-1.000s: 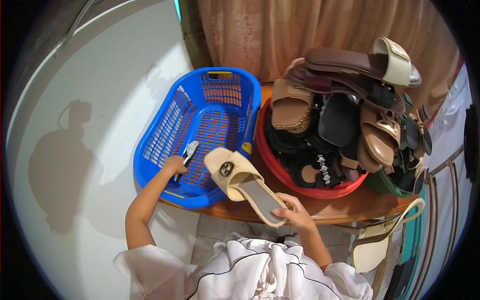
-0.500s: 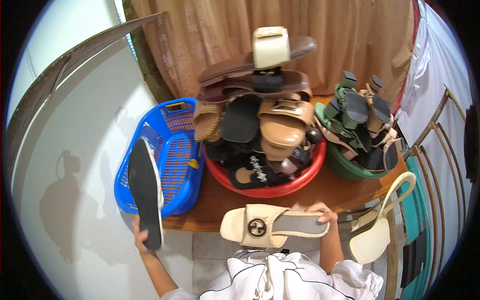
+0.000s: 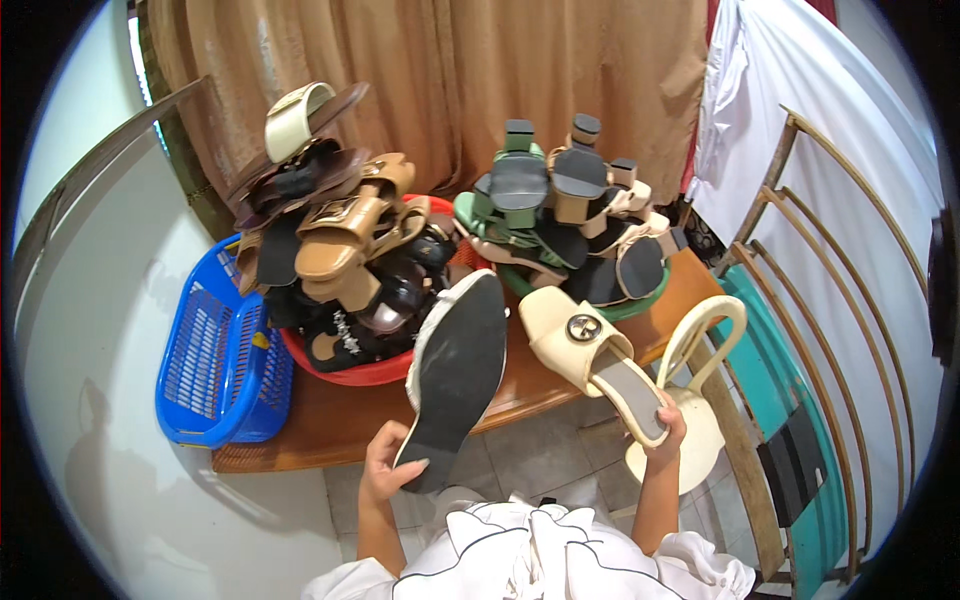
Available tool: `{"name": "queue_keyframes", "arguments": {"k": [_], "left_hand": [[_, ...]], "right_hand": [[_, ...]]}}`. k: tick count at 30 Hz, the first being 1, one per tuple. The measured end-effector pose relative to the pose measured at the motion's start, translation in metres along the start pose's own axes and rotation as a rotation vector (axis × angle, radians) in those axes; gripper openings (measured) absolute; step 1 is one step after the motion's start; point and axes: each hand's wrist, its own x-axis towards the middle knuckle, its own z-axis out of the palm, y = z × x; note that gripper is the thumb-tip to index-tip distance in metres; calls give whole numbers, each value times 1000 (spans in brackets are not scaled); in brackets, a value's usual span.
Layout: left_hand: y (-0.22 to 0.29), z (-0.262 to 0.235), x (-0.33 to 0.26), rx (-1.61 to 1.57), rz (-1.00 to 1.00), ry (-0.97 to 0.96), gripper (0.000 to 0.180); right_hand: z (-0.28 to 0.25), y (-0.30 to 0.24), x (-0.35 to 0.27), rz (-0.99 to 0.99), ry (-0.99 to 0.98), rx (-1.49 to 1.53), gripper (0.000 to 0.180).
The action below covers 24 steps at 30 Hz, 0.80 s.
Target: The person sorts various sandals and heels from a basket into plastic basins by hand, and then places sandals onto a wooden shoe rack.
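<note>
My left hand (image 3: pixel 388 462) grips the heel end of a sandal with a black sole (image 3: pixel 458 350); the sole faces me and a whitish edge runs along its left side. In my right hand (image 3: pixel 668 430) is a cream slide sandal (image 3: pixel 568 338), held by its heel, with a round dark buckle on its wide strap and a grey insole. Both sandals are in the air over the front of the wooden table (image 3: pixel 370 415). Behind them, a red basin (image 3: pixel 350 374) is heaped high with brown, tan and black shoes, a cream-strapped one on top.
A blue plastic basket (image 3: pixel 215 360) stands at the table's left end. Heeled sandals fill a green basin (image 3: pixel 640 303) on the right. Beyond the right edge are a cream chair (image 3: pixel 690 440) and a rack with wooden bars (image 3: pixel 840 290). A brown curtain (image 3: pixel 440 90) hangs behind.
My view has turned to the right. The black-soled sandal has come from over the blue basket to in front of the red basin. The cream slide has tilted, its toe now pointing up and left.
</note>
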Motion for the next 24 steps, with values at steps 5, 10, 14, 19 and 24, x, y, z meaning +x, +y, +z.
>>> {"name": "queue_keyframes", "arguments": {"k": [5,10,14,19,24], "left_hand": [[-23,61,35,-289,-152,-91,30],[-76,69,39,-1035,-310,-340,46],[-78,77,44,-951,-318,-293,56],[-68,68,36,-835,-338,-307,72],[-52,54,25,-389,-106,-141,81]], "right_hand": [[-16,-11,-11,-111,0,-101,59],[13,3,-18,5,-132,139,55],[1,11,-15,40,-157,-23,49],[-7,27,-11,-12,-211,-54,50],[3,48,3,-76,-327,-114,54]]}}
